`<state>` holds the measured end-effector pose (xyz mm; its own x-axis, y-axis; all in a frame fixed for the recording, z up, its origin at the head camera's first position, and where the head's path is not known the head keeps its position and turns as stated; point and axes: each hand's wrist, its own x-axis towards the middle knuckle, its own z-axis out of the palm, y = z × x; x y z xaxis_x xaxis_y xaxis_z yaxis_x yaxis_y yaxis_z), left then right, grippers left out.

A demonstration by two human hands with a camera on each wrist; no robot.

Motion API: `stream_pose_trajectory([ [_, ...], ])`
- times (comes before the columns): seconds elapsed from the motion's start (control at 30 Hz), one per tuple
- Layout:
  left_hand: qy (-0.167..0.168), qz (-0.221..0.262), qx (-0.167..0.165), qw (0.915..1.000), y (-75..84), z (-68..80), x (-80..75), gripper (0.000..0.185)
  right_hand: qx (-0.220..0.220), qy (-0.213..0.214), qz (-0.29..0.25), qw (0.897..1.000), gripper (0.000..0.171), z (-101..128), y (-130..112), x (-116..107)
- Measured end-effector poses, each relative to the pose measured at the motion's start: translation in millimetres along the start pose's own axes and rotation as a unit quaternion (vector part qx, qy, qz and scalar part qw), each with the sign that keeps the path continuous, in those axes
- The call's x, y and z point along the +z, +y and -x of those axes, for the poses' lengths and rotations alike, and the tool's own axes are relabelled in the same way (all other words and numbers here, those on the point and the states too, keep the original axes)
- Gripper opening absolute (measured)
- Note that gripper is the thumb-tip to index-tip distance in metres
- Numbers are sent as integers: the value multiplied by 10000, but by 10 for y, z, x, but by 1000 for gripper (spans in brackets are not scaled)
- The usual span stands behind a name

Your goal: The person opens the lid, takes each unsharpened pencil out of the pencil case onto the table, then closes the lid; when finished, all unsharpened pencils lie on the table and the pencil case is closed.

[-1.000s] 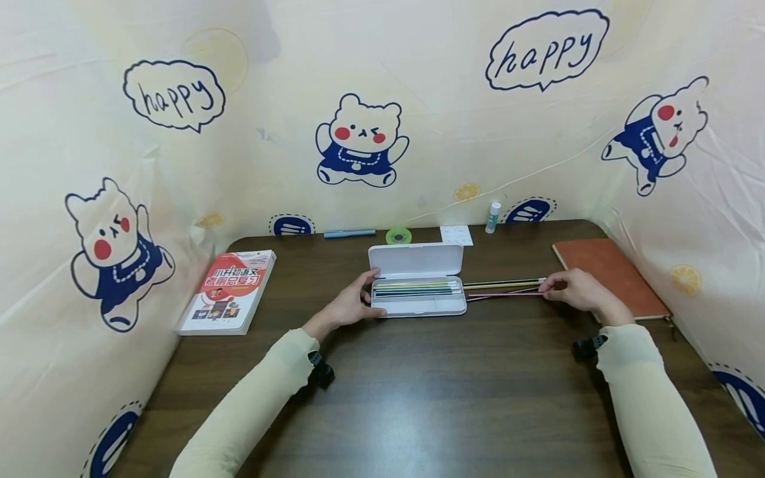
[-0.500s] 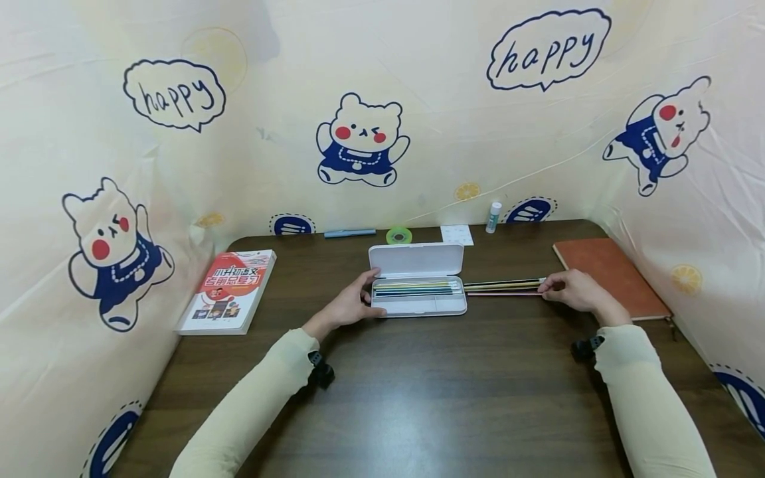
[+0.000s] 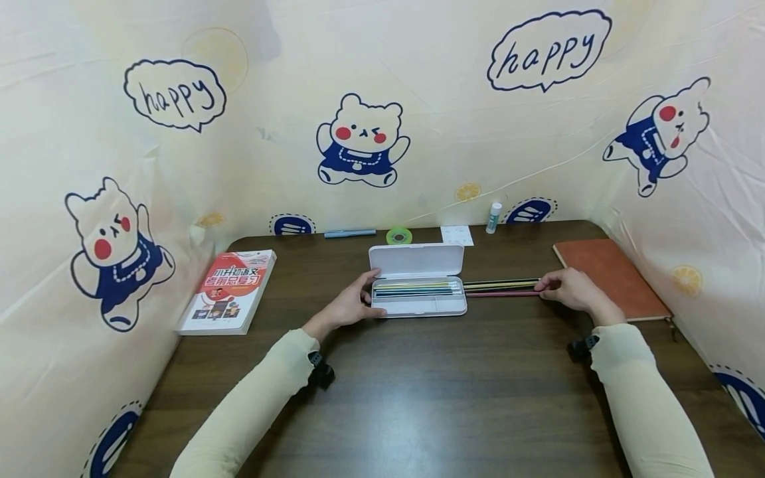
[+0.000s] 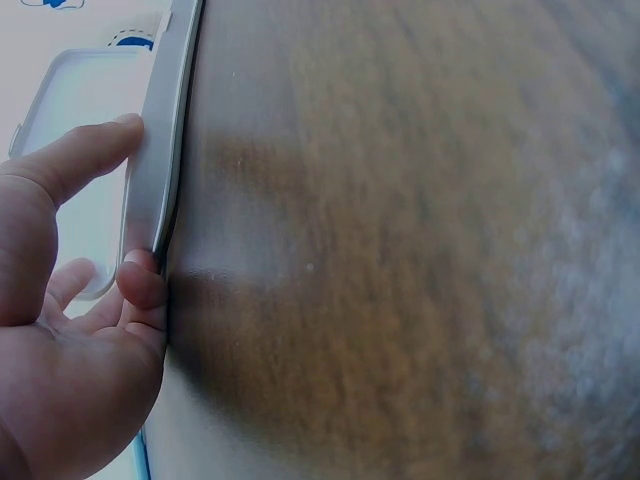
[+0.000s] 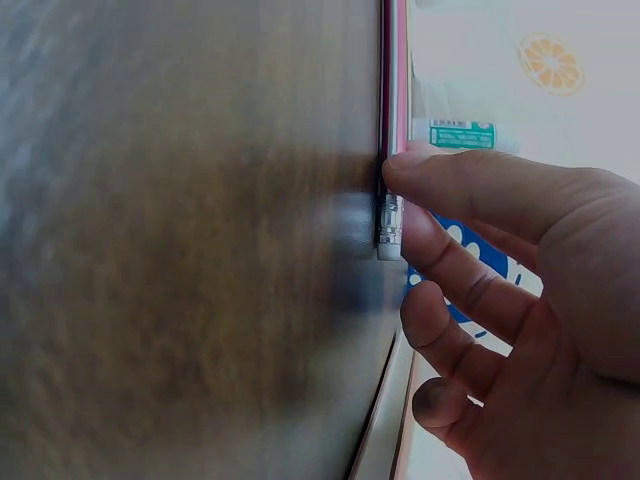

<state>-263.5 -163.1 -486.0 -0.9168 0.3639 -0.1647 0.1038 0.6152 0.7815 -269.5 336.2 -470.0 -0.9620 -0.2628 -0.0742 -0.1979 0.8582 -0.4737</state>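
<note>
Two hands at work: left hand (image 3: 348, 307) grips the open pencil case's (image 3: 418, 306) left end. Right hand (image 3: 572, 290) pinches the loose pencils' (image 3: 501, 287) eraser ends, right of the case.

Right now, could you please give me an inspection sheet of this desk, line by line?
Surface: dark wooden table, with nothing spilled on it.
Job's things: open white pencil case with pencils inside; loose pencils lie on the table to its right.
Clutter: red-covered book at left, brown notebook at right; blue pen, green tape roll, white card and glue stick along the back edge.
Grippers: left hand holds the case's left end; right hand pinches the loose pencils' eraser ends.
Cables: nothing seen.
Surroundings: cream cloth walls printed with bears and "happy" bubbles on three sides.
</note>
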Motion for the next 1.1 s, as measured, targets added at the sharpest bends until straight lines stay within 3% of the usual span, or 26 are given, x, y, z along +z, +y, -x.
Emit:
stream_pose_trajectory([
  [0.43, 17, -67, 44, 10000, -7, 1, 3, 94, 113, -46, -394, 9992, 15, -33, -94, -29],
  [0.77, 52, -132, 55, 9999, 17, 11, -1, 94, -137, -203, -764, 9968, 24, -157, -450, -41],
  [1.1, 36, -170, 95, 9998, 19, 4, 3, 94, -717, -283, -768, 9941, 22, -375, -892, 157],
])
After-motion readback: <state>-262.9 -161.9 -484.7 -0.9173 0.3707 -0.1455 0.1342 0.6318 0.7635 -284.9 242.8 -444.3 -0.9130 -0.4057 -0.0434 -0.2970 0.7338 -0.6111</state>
